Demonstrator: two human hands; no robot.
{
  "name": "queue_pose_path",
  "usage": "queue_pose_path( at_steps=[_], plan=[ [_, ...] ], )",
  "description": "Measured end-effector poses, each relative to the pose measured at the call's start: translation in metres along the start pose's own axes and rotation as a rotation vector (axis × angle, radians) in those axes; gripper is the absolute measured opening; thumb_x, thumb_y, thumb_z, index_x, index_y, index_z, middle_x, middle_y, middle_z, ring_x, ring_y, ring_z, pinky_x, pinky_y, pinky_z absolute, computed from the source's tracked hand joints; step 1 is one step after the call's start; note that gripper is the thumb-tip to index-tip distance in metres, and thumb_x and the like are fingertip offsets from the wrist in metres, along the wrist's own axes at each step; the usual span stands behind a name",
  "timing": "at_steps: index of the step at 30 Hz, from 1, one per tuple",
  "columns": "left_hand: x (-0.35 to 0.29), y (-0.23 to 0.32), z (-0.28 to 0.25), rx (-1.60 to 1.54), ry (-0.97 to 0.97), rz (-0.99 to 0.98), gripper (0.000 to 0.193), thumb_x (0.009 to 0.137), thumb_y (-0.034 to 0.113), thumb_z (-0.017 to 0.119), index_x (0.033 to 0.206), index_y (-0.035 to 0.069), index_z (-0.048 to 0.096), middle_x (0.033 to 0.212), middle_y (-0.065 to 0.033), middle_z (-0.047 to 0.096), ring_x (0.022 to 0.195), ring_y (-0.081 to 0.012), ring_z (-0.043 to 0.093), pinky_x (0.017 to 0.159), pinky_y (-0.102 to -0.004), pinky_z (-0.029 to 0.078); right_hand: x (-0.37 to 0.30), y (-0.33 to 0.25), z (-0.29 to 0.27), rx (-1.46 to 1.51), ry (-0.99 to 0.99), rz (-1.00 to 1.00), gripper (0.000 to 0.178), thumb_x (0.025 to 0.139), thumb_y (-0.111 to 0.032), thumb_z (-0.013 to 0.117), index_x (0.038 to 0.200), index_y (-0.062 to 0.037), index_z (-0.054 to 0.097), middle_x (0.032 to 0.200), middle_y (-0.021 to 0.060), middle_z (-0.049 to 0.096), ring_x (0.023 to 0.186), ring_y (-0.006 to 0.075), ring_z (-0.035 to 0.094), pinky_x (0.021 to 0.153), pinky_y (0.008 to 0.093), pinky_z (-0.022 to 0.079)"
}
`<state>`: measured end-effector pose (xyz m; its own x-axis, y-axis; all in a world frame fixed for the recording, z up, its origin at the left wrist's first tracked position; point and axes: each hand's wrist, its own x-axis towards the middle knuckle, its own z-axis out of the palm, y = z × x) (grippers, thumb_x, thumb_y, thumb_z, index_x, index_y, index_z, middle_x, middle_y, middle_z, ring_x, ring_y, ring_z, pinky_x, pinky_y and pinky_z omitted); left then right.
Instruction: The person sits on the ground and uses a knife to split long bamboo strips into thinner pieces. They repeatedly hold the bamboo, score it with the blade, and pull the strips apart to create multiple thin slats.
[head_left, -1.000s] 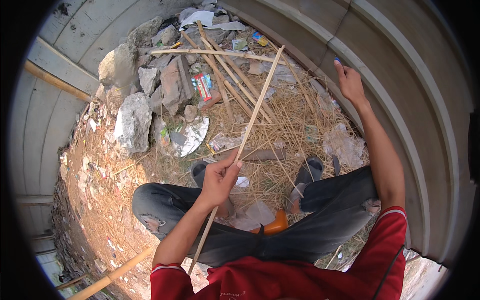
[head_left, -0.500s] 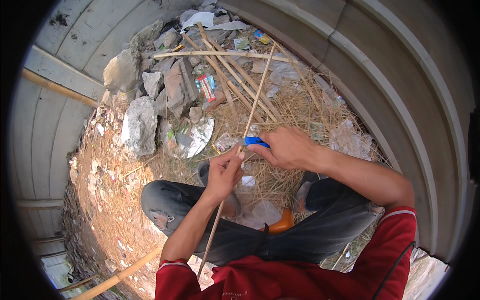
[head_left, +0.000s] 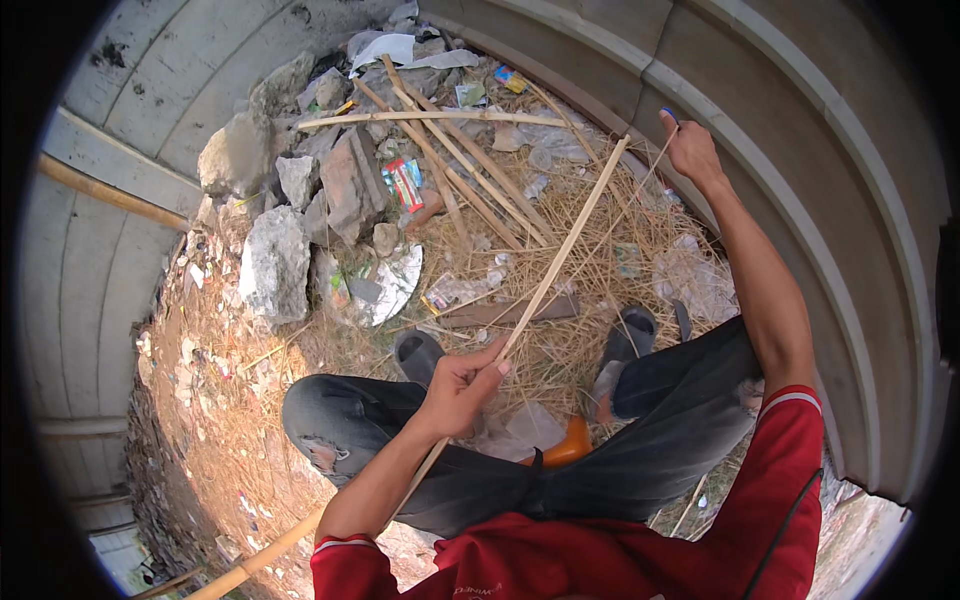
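My left hand (head_left: 460,395) is closed around a long, pale bamboo strip (head_left: 570,243), in front of my bent knees. The strip slants up and to the right from the hand, and its lower end passes back over my left thigh. Far out to the right, near the metal wall, my right hand (head_left: 694,152) grips a blue utility knife (head_left: 668,114), mostly hidden by the fingers. A thin sliver (head_left: 648,176) trails down from beside that hand. The knife is apart from the bamboo strip.
Several bamboo strips (head_left: 465,170) lie crossed on the straw-littered ground ahead. Rocks (head_left: 277,262) and rubbish are heaped at the left, beside a broken white disc (head_left: 395,288). An orange object (head_left: 570,442) sits between my legs. Corrugated metal (head_left: 800,200) rises on the right.
My right hand has swept the knife up and right, away from the left hand, along the bamboo strip and past its far end. My left hand has shifted slightly toward me.
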<state>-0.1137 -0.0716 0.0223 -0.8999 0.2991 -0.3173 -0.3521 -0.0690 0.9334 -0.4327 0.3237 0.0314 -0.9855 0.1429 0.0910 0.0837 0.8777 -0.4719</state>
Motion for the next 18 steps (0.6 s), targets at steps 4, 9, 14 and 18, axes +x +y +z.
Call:
queue_pose_path(
  at_steps=[4, 9, 14, 18],
  plan=[
    [0.002, 0.008, -0.010, -0.031, 0.156, 0.034, 0.047, 0.103, 0.015, 0.061, 0.145, -0.004, 0.050, 0.067, 0.0107, 0.040, 0.058, 0.0009, 0.033, 0.051, -0.0203, 0.026, -0.012, -0.008, -0.021, 0.012, 0.079, -0.092, 0.075, 0.103, -0.058, 0.039, 0.077, 0.0082, 0.065, 0.075, 0.0307, 0.063, 0.076, 0.0471, 0.062, 0.076, 0.0525, 0.047],
    [0.022, 0.015, -0.008, 0.126, 0.286, 0.127, 0.050, 0.100, 0.014, 0.065, 0.143, -0.007, 0.050, 0.077, 0.0090, 0.050, 0.067, 0.0014, 0.041, 0.057, -0.0184, 0.033, -0.092, -0.114, -0.023, 0.184, -0.144, -0.342, 0.063, 0.103, -0.049, 0.049, 0.077, 0.0062, 0.063, 0.066, 0.0262, 0.058, 0.059, 0.0393, 0.052, 0.063, 0.0475, 0.043],
    [0.032, 0.021, -0.003, 0.132, 0.318, 0.178, 0.050, 0.099, 0.010, 0.066, 0.141, -0.010, 0.050, 0.096, 0.0034, 0.061, 0.083, -0.0006, 0.050, 0.073, -0.0173, 0.042, -0.197, -0.171, 0.001, 0.210, -0.658, -0.609, 0.051, 0.101, -0.042, 0.055, 0.081, 0.0032, 0.067, 0.065, 0.0249, 0.061, 0.065, 0.0445, 0.064, 0.065, 0.0516, 0.049],
    [0.034, 0.015, -0.002, 0.138, 0.326, 0.203, 0.050, 0.098, 0.010, 0.067, 0.140, -0.014, 0.050, 0.108, -0.0036, 0.067, 0.089, -0.0029, 0.053, 0.080, -0.0186, 0.045, -0.208, -0.172, 0.012, 0.165, -0.667, -0.637, 0.050, 0.100, -0.045, 0.056, 0.081, 0.0005, 0.068, 0.065, 0.0234, 0.063, 0.067, 0.0452, 0.065, 0.065, 0.0529, 0.050]
  ],
)
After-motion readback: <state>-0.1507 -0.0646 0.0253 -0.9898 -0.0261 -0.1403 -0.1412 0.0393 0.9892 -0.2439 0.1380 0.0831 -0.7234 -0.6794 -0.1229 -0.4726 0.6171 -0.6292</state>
